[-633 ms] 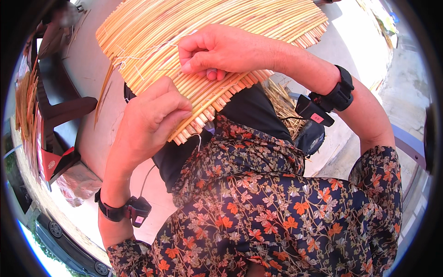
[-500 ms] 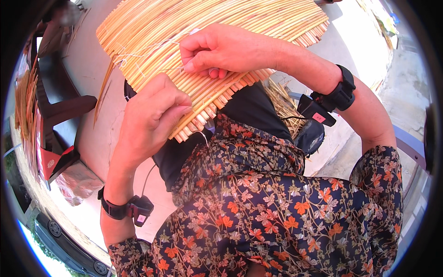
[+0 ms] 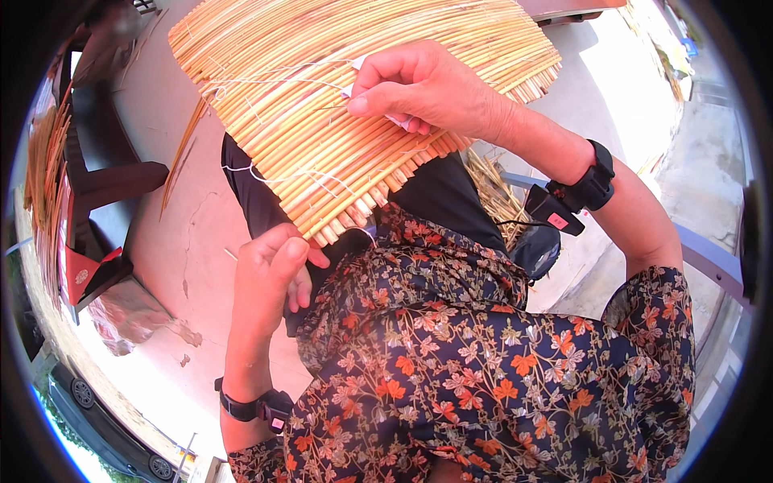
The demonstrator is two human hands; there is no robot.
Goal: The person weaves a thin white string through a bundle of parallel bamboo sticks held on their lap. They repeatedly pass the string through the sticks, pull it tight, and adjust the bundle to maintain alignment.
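Observation:
A mat of straight yellow reeds (image 3: 386, 105), tied with white thread (image 3: 282, 78), lies across my lap with cut ends facing me. Above its middle, my right hand (image 3: 427, 88) pinches a thin needle-like piece (image 3: 328, 108) between thumb and forefinger. White scraps (image 3: 398, 121) show around those fingers; whether paper or cloth, I cannot tell. My left hand (image 3: 275, 262) is at the mat's near left corner, its fingers loosely bent and apart. It touches or nearly touches the reed ends. A loop of white thread (image 3: 310, 173) runs over the mat's left edge.
Loose reeds (image 3: 487, 189) lie beside my right leg. A dark wooden bench-like piece (image 3: 121, 189) stands at the left, with long reeds (image 3: 48, 185) beyond it. A crumpled plastic bag (image 3: 121, 314) sits below, and a dark car (image 3: 105, 427) is farther off.
My left hand has dropped from over the mat to its near corner, and its pinch has loosened. The right hand has shifted slightly right, still pinching. The thread loop at the left edge now shows.

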